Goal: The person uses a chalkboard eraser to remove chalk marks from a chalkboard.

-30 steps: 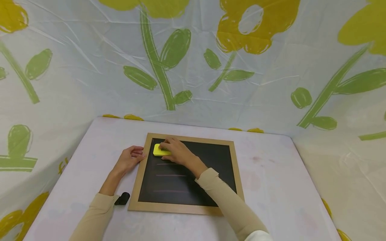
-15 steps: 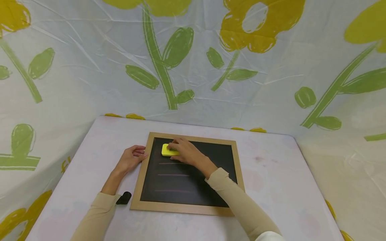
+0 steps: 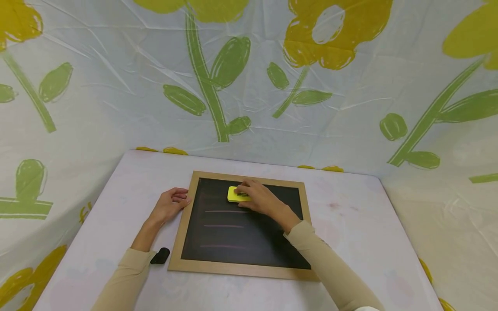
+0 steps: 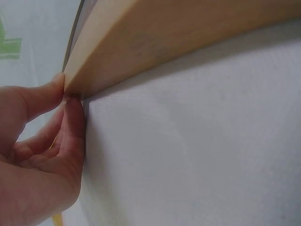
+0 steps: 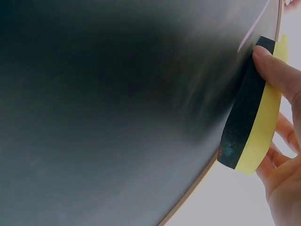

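Observation:
A wood-framed chalkboard (image 3: 272, 242) lies flat on the table, with three thin pinkish chalk lines (image 3: 225, 226) on its left half. My right hand (image 3: 262, 196) grips a yellow eraser (image 3: 232, 194) against the upper middle of the board. In the right wrist view the eraser (image 5: 261, 127) shows a dark felt layer, and the thumb presses on that layer's edge. My left hand (image 3: 167, 205) is at the frame's left side. The left wrist view has its thumb and fingertips pinching the edge of the wooden frame (image 4: 117, 52).
A small black object (image 3: 160, 255) sits beside the left sleeve, close to the frame's lower left corner. The pale table (image 3: 350, 242) reaches back to a hanging cloth (image 3: 148, 116) printed with flowers, which also encloses both sides.
My right hand has slid the eraser rightward along the top of the board, from near the left frame to the upper middle. The left hand keeps its place at the frame.

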`<move>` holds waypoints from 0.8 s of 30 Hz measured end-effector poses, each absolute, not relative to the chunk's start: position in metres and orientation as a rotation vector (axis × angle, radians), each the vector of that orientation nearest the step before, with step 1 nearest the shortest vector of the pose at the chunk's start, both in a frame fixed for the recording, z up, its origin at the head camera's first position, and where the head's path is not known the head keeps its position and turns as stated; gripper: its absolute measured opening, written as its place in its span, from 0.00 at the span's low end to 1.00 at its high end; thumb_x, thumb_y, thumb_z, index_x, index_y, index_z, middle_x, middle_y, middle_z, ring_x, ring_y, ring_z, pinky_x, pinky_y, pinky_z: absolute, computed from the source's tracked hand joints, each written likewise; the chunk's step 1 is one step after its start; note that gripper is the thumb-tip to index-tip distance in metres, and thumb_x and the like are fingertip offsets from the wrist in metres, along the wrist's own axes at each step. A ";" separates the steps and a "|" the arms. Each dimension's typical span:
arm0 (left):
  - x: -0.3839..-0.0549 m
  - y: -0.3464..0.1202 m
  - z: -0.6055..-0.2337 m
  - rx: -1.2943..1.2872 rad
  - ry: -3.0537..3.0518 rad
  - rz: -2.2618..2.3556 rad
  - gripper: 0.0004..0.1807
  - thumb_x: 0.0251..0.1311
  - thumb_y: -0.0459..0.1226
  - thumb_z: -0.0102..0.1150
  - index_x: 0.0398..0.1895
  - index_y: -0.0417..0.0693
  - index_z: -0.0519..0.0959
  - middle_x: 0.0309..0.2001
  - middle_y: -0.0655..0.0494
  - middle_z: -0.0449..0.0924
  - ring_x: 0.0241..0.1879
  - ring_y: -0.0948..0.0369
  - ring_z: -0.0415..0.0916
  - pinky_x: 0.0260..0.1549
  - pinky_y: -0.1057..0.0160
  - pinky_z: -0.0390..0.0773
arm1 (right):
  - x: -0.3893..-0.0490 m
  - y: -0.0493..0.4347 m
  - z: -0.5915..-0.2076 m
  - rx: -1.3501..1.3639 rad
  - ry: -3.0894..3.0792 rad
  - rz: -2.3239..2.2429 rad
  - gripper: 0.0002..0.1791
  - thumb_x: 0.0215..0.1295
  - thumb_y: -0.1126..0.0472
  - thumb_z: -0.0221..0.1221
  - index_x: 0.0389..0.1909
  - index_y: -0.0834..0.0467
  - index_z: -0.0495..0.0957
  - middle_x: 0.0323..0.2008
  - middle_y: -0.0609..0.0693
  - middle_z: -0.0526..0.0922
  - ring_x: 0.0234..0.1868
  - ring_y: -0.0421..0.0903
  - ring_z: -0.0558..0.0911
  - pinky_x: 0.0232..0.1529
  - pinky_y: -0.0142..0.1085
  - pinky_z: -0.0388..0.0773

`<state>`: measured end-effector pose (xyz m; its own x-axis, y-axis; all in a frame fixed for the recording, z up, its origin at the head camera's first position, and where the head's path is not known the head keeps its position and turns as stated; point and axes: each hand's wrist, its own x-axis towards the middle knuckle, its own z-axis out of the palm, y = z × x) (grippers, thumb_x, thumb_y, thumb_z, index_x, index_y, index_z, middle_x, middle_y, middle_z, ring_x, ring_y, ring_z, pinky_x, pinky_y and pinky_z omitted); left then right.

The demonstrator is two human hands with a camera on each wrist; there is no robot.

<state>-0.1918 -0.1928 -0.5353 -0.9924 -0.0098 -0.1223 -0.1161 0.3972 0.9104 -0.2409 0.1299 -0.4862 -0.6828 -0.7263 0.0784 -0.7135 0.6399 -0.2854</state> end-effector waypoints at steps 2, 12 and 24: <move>-0.192 -0.193 -0.536 -0.118 2.543 1.664 0.23 0.66 0.32 0.66 0.61 0.28 0.75 0.47 0.37 0.79 0.41 0.54 0.79 0.35 0.72 0.75 | -0.240 0.135 -0.485 -1.205 2.805 -0.458 0.21 0.63 0.56 0.72 0.56 0.55 0.82 0.55 0.57 0.78 0.57 0.55 0.76 0.61 0.49 0.75; -0.193 -0.193 -0.536 -0.132 2.542 1.660 0.23 0.66 0.33 0.66 0.61 0.29 0.75 0.48 0.37 0.79 0.43 0.51 0.79 0.35 0.71 0.75 | -0.237 0.162 -0.484 -1.118 2.826 -0.500 0.22 0.61 0.56 0.74 0.55 0.55 0.82 0.55 0.57 0.78 0.56 0.55 0.75 0.60 0.49 0.76; -0.192 -0.193 -0.536 -0.126 2.557 1.657 0.23 0.66 0.32 0.66 0.60 0.28 0.76 0.48 0.37 0.80 0.41 0.55 0.79 0.36 0.72 0.75 | -0.234 0.171 -0.486 -1.118 2.784 -0.567 0.23 0.64 0.57 0.71 0.58 0.57 0.78 0.55 0.58 0.76 0.52 0.53 0.76 0.58 0.49 0.77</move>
<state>-0.1920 -0.1930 -0.5361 -0.9924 -0.0195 -0.1214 -0.1188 0.4073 0.9055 -0.2343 0.1707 -0.4857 -0.7284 -0.6829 0.0553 -0.6501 0.6635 -0.3703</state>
